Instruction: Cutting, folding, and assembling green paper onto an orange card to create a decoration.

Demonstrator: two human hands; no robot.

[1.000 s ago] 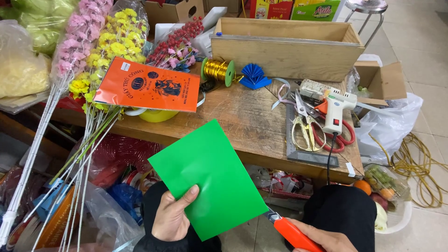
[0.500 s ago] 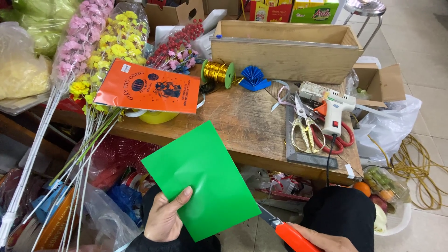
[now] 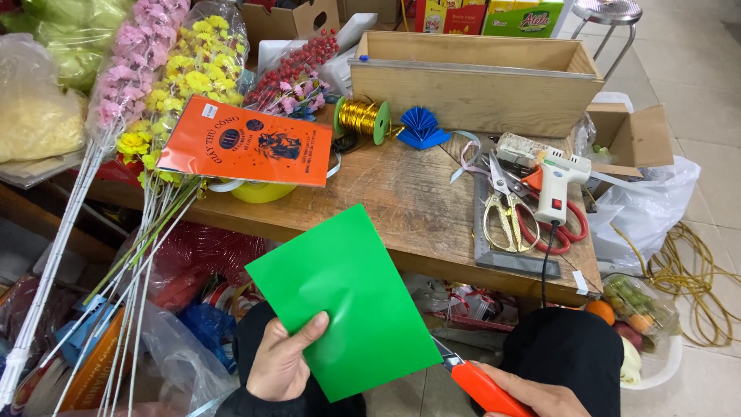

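My left hand (image 3: 282, 359) grips the lower left corner of a green paper sheet (image 3: 347, 297), thumb on top, holding it over my lap below the wooden table (image 3: 401, 208). My right hand (image 3: 536, 395), at the bottom edge, is shut on the orange handle of a utility knife (image 3: 482, 384). The knife's blade end meets the sheet's lower right edge.
On the table lie an orange paper packet (image 3: 247, 150), a gold wire spool (image 3: 359, 117), a blue folded paper fan (image 3: 421, 127), scissors (image 3: 505, 205), a white glue gun (image 3: 557, 185) and a long wooden box (image 3: 475, 77). Artificial flower stems (image 3: 147, 116) lean at the left. A bowl of fruit (image 3: 641, 324) sits at the right.
The green sheet has shifted slightly left and down in my left hand. The knife hand has moved in toward the sheet's lower right edge.
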